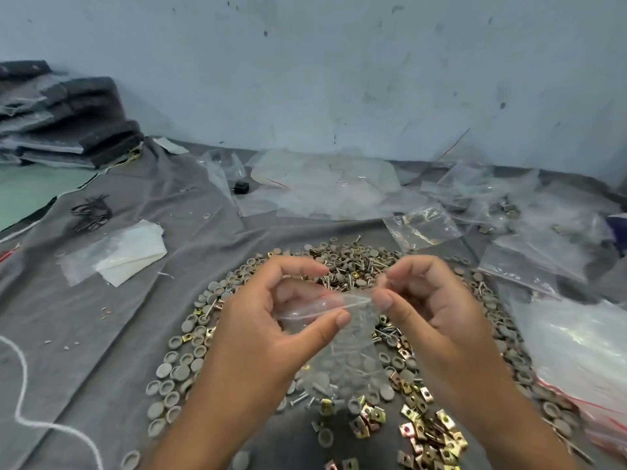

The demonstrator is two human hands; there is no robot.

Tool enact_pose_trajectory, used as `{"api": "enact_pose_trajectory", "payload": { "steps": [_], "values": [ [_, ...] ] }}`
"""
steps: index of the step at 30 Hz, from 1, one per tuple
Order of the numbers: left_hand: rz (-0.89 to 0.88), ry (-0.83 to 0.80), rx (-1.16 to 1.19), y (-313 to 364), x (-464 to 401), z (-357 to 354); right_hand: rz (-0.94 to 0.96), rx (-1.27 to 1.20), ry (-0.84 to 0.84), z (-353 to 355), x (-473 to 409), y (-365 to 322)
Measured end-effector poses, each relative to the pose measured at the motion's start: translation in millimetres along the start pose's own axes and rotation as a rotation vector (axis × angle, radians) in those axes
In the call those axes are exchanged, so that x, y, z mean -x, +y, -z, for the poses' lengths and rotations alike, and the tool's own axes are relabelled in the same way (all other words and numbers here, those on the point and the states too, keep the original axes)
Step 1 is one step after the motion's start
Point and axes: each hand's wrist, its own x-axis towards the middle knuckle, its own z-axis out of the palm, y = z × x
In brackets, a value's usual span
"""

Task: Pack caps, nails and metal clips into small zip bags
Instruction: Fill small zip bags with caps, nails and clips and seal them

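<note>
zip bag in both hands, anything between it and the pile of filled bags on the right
Nothing visible does. The left hand and right hand pinch the zip bag by its top above the loose caps; only low scattered parts lie toward the filled bags.

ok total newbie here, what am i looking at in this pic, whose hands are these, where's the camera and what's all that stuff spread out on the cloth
There is no machine here. A person wears a wide-angle camera on the head, so the single picture looks forward and down at their own two bare hands.

The left hand and the right hand together pinch the top edge of a small clear zip bag, which hangs between them and already has some parts inside.

Under the hands is a grey cloth in front of a pale wall. On it lie the loose parts for packing: round grey caps, nails and brass-coloured metal clips. Further back and to the right sit heaps of clear plastic bags; some seem already filled. A white cord runs along the left.
</note>
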Motion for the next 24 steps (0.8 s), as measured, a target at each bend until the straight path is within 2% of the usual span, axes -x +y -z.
{"api": "enact_pose_trajectory", "payload": {
  "steps": [8,16,24],
  "values": [
    [-0.043,0.062,0.005,-7.1,-10.5,-26.1,0.001,-0.021,0.071,6.1,7.3,18.7],
    [-0.039,-0.001,0.057,-3.3,-16.6,-40.0,0.020,-0.067,0.101,7.7,6.1,26.0],
    [0.027,-0.023,0.053,-6.2,-11.3,-37.3,-0.020,-0.071,0.002,7.2,8.3,28.8]
  ]
}}
